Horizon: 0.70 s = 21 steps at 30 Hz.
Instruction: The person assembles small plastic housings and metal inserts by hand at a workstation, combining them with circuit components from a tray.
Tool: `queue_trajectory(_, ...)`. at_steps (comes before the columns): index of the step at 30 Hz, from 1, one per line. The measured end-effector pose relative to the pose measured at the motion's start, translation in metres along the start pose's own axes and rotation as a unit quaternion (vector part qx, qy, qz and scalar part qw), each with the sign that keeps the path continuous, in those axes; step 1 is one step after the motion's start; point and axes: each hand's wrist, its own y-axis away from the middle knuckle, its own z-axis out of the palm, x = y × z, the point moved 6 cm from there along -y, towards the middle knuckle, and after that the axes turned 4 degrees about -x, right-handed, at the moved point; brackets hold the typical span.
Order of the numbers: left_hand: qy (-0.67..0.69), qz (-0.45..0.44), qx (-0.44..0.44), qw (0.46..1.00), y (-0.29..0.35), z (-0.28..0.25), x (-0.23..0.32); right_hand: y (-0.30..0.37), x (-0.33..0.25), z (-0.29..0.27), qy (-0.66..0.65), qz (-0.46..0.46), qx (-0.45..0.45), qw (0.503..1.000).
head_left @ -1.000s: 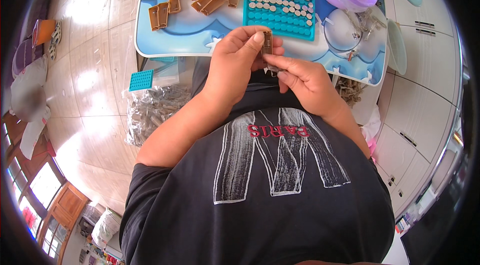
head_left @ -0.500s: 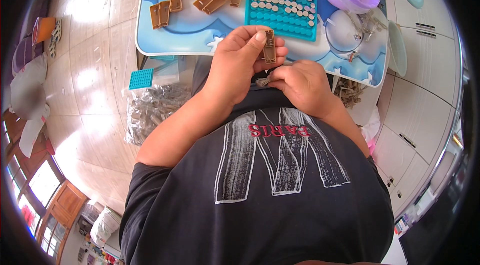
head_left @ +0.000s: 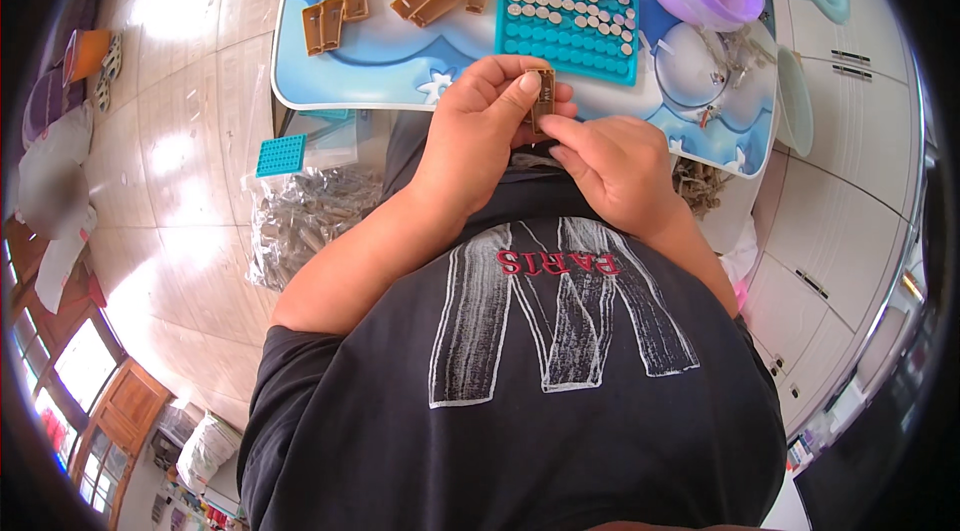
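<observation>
Main risk from here is the brown case (head_left: 545, 103) getting away; the left hand (head_left: 478, 121) has it pinched toward its far end, thumb on top, fingers behind; the right hand (head_left: 622, 166) has a forefinger at the near end, thumb a narrow gap below; can't tell if anything small sits between those fingertips. Too hard a push at that near end could, I'd judge, lever the case round under the left thumb; it's up in the air just off the near edge of the bench (head_left: 385, 83), over the lap, so a slip would likely end in the lap or on the floor, not on the bench. Second risk: grey strands (head_left: 533, 161) below the case, close to the right thumb; if they're attached, a snag or tug could pull something loose; can't see whether they are. Third: left fingertips look close to the near edge of the teal tray (head_left: 572, 59); a knock might jog the pale round discs (head_left: 550, 3) out of their cups, far rows mostly filled, near rows bare.

The case itself: narrow, long, squared ends; darker brown inside than the loose brown cases (head_left: 430, 3) at the far left of the bench; open face up, some pale detail inside, too small to make out; thumb hides part of it.
</observation>
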Motion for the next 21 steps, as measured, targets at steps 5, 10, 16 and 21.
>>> queue_trajectory(5,-0.004,-0.005,0.004,1.0,0.0,-0.002,-0.002,-0.004,0.004,0.003,-0.004,0.014,-0.023,1.0)
queue_trajectory(10,-0.026,0.003,0.015,1.0,0.001,-0.002,0.001,-0.004,0.008,-0.003,-0.014,0.039,0.067,0.997)
queue_trajectory(16,-0.043,-0.002,0.002,0.999,0.001,-0.007,-0.003,-0.01,0.011,-0.001,-0.031,0.029,0.049,0.998)
queue_trajectory(21,-0.042,-0.027,-0.031,0.998,0.001,-0.003,-0.001,-0.023,0.024,-0.002,-0.067,0.116,0.076,0.988)
